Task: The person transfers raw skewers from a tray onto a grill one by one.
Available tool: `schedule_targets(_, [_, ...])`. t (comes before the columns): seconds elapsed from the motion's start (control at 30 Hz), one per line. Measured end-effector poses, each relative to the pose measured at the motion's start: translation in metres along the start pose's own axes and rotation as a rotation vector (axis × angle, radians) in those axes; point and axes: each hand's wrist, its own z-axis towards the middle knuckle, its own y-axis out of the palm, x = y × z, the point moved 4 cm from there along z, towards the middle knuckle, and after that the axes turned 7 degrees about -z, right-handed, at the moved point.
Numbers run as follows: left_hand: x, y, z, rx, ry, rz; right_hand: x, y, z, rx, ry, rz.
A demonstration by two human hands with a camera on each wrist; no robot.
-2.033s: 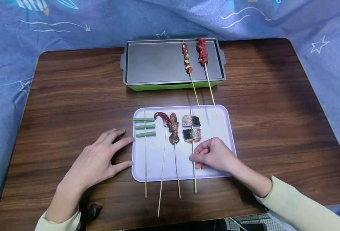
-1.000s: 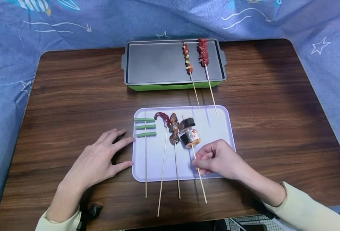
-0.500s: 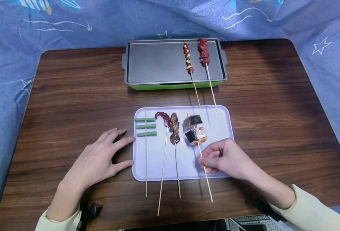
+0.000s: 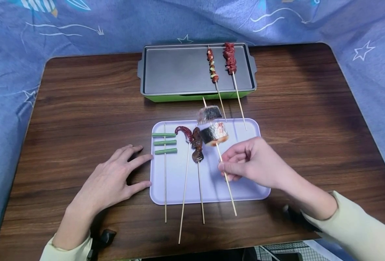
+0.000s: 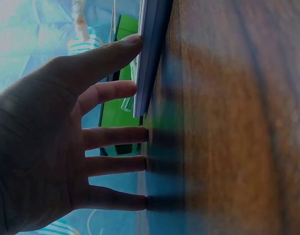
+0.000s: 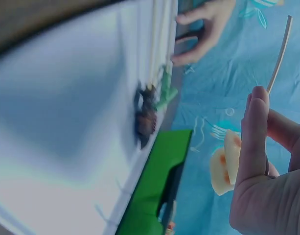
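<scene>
My right hand [image 4: 254,163] pinches the stick of a fish skewer [image 4: 214,133] between thumb and fingers. Two chunks with dark silvery skin sit on it, raised above the lilac tray [image 4: 244,192] and tilted, tip up and to the left. In the right wrist view the pale undersides of the fish chunks [image 6: 223,166] show behind the fingers. My left hand [image 4: 110,181] lies spread on the table at the tray's left edge; its thumb and index finger touch the rim. On the tray lie a green bean skewer [image 4: 165,143], an octopus tentacle skewer [image 4: 185,133] and a brown meat skewer [image 4: 197,145].
Behind the tray stands a green grill with a dark grey plate [image 4: 176,70]. A sausage skewer [image 4: 212,65] and a red meat skewer [image 4: 229,59] lie on its right part, sticks overhanging the front. A blue patterned cloth [image 4: 114,21] hangs behind the wooden table [image 4: 91,105].
My right hand has lifted the fish skewer off the tray, shifted it briefly rightward, then raised it forward and left toward the grill. The left hand has stayed in place.
</scene>
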Motion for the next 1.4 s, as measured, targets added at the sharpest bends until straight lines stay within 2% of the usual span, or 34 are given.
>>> schedule_targets(0.17, [0.0,0.0,0.0,0.0,0.001,-0.001,-0.017,-0.014,0.02,0.042,-0.023,0.021])
schedule_targets(0.4, [-0.001,0.0,0.0,-0.005,-0.002,-0.003,-0.031,-0.029,0.053,0.073,0.012,0.084])
schedule_targets(0.63, [0.0,0.0,0.0,-0.002,-0.006,-0.008,-0.035,-0.037,0.09,0.144,0.064,0.113])
schedule_targets(0.9, [0.0,0.001,0.0,0.004,-0.006,-0.011,-0.037,-0.042,0.128,0.177,0.089,0.137])
schedule_targets(1.17, [0.0,0.001,0.0,0.007,-0.003,-0.01,-0.038,-0.05,0.154,0.228,0.13,0.154])
schedule_targets(1.4, [0.0,0.001,0.0,0.008,-0.007,-0.011,-0.037,-0.055,0.167,0.236,0.179,0.139])
